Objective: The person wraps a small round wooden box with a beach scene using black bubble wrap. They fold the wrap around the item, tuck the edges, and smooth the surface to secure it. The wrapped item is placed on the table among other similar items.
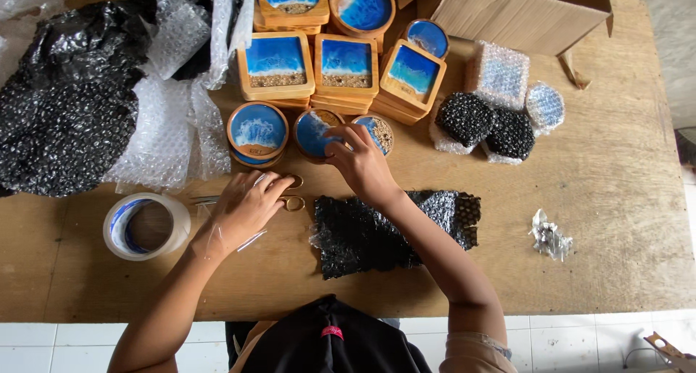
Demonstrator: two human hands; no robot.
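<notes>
Black bubble wrap (391, 231) lies flat and bare on the counter (616, 221), closest to the person. Three wrapped bundles (493, 119) are done; many blue coasters wait. Right hand (360, 163) pinches a round blue coaster (315, 134). Left hand (243, 210) rests spread on scissors (290, 199).

Hands at work mid-table (616, 199), wrapping sheet (377, 235) just before them.

Left hand (243, 210) on scissors (286, 197), right hand (362, 163) on a round coaster (315, 135). Tape roll (145, 226) toward the left edge; stacked coasters (346, 65) behind; wrapped bundles (493, 112) to their right; open carton (522, 10) at the far right corner.
</notes>
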